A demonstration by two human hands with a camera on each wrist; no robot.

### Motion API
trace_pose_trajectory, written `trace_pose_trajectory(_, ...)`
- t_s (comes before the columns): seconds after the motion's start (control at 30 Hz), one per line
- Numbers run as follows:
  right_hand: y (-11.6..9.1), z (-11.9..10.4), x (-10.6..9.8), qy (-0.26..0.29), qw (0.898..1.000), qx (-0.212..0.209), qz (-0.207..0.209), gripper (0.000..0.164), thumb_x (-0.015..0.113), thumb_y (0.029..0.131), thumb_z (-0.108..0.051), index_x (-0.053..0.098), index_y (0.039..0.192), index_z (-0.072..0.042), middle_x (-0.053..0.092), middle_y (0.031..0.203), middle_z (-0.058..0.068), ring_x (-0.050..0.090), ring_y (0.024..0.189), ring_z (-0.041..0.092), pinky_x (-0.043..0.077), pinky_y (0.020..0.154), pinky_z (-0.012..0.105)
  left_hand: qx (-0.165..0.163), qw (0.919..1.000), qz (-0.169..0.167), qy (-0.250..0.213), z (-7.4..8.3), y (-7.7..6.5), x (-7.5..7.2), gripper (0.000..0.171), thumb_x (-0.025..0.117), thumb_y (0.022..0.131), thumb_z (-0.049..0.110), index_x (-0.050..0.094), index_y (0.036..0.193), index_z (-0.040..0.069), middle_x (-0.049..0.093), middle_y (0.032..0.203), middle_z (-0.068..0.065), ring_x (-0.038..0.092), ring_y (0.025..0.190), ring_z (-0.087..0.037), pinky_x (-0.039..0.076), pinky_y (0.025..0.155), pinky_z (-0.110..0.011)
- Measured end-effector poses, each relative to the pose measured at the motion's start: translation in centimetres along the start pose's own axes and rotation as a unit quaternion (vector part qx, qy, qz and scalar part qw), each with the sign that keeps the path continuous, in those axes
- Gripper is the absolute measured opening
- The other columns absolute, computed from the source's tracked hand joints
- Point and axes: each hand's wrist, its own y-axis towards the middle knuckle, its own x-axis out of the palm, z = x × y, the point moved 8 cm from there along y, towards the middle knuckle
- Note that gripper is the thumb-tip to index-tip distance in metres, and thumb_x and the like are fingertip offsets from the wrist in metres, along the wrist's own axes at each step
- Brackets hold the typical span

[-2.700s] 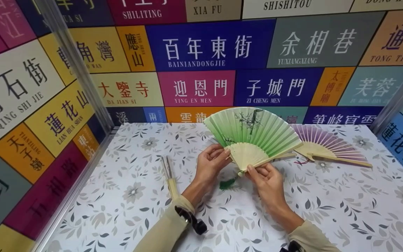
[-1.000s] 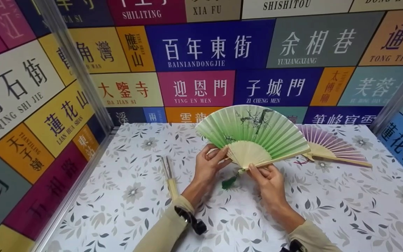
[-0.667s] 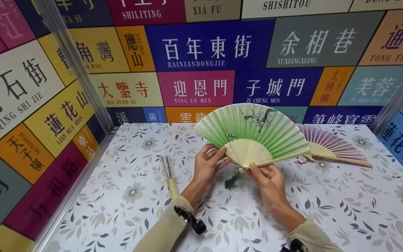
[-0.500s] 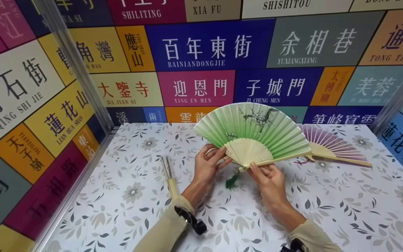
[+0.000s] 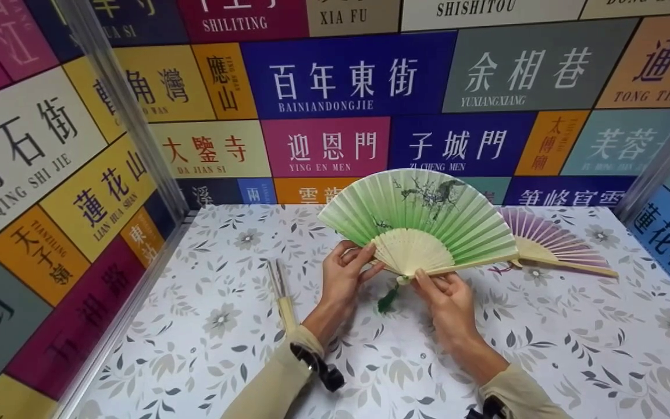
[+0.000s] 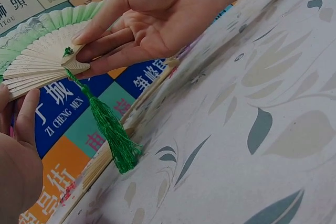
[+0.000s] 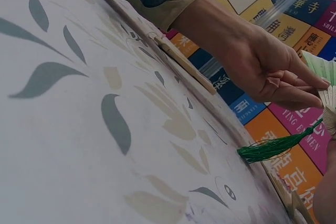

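Note:
Spread wide, a green folding fan [image 5: 422, 209] with a dark blossom print and pale slats is held up over the table. My left hand [image 5: 344, 276] pinches the slats at its left edge, thumb in front. At the lower right slats near the pivot, my right hand [image 5: 445, 297] grips between thumb and fingers. From the pivot hangs a green tassel [image 6: 113, 129]. In the left wrist view the right thumb presses beside the pivot, and the left hand [image 6: 18, 156] is partly cut off. In the right wrist view the left hand [image 7: 268, 72] holds the slats by its fingertips.
A purple folding fan [image 5: 562, 241] lies open at the back right, partly behind the green one. Beside my left forearm lies a closed folding fan [image 5: 281, 291]. Floral cloth covers the table [image 5: 195, 372]; sign-printed walls [image 5: 346, 75] stand behind and at both sides.
The green fan has opened wider and risen slightly, its right edge swinging out to overlap more of the purple fan. My left hand has shifted a little left; both hands keep their hold.

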Motion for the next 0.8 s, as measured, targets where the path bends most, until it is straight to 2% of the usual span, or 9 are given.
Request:
trace_pose_trajectory(0.1,-0.02,0.02,0.03,0.015,1.0,0.002,0.0,0.049,0.074,0.092,-0.015,0.05,0.13,0.005,0.073,0.114,0.014,0.072,0.108,0.023,0.055,0.106,0.035,-0.003,0.9999,-0.012,-0.007,-0.09,-0.02,0.0,0.024,0.076,0.089,0.01,0.059,0.103,0.002,0.072,0.094,-0.012,0.072,0.09,-0.025,0.063,0.089,-0.049)
trace_pose_trajectory(0.3,0.0,0.05,0.05,0.042,0.999,0.005,0.005,0.043,0.073,0.093,-0.011,0.051,0.125,0.007,0.073,0.105,0.01,0.073,0.099,0.019,0.057,0.102,0.033,-0.01,0.9973,-0.058,-0.044,-0.23,0.01,0.41,0.028,0.071,0.092,0.003,0.061,0.116,-0.005,0.071,0.106,-0.017,0.071,0.099,-0.028,0.059,0.097,-0.052)
trace_pose_trajectory(0.37,0.01,0.03,0.04,0.047,0.999,0.004,0.007,0.042,0.073,0.093,-0.01,0.051,0.123,0.007,0.073,0.104,0.011,0.073,0.098,0.019,0.058,0.101,0.033,-0.01,0.997,-0.062,-0.046,-0.21,0.01,0.47,0.029,0.071,0.092,0.002,0.061,0.117,-0.007,0.071,0.106,-0.018,0.071,0.1,-0.029,0.059,0.097,-0.052)
trace_pose_trajectory(0.63,-0.05,-0.07,0.17,0.054,0.999,0.003,0.002,0.046,0.073,0.092,-0.01,0.05,0.129,0.007,0.071,0.11,0.012,0.072,0.105,0.023,0.054,0.107,0.036,0.007,0.9995,-0.015,-0.025,0.01,-0.03,0.3,0.026,0.071,0.092,0.003,0.061,0.115,-0.006,0.069,0.101,-0.014,0.072,0.096,-0.027,0.061,0.093,-0.049)
trace_pose_trajectory(0.8,-0.17,-0.22,0.49,0.077,0.997,0.005,-0.022,0.052,0.069,0.096,-0.013,0.045,0.138,0.006,0.065,0.127,0.017,0.067,0.119,0.028,0.051,0.111,0.035,0.02,0.9993,0.012,-0.027,0.19,-0.13,0.13,0.026,0.071,0.092,0.004,0.061,0.114,-0.006,0.068,0.098,-0.013,0.071,0.096,-0.026,0.061,0.093,-0.048)
